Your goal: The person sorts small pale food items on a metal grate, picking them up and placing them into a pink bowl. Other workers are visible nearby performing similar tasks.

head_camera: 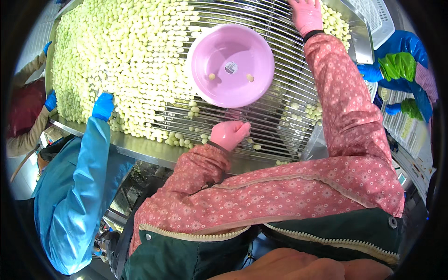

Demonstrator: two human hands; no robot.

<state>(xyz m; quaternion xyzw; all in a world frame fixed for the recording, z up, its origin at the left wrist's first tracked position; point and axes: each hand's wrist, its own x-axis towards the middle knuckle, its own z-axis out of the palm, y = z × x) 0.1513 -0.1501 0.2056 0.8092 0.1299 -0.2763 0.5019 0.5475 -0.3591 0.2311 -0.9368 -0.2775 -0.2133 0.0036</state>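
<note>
My left hand (230,134), in a pink rubber glove, is curled into a fist low over the rack of parallel metal bars (294,75). No object shows in it. My right hand (306,16) reaches to the top edge of the view, its fingers spread and partly cut off, beside a heap of pale green oval fruits (335,26). Between my hands, a pink plastic basin (231,92) rests on the bars. It holds two pale fruits (250,77) and has a round label (231,67) on its bottom. A few fruits (193,111) lie near my left hand.
A thick layer of grape-like fruits (115,45) covers the left of the rack. A co-worker's blue-gloved hand (103,106) touches them; others work at the far left and right. The metal rim (140,148) runs along the front. White plastic crates (378,21) stand at the right.
</note>
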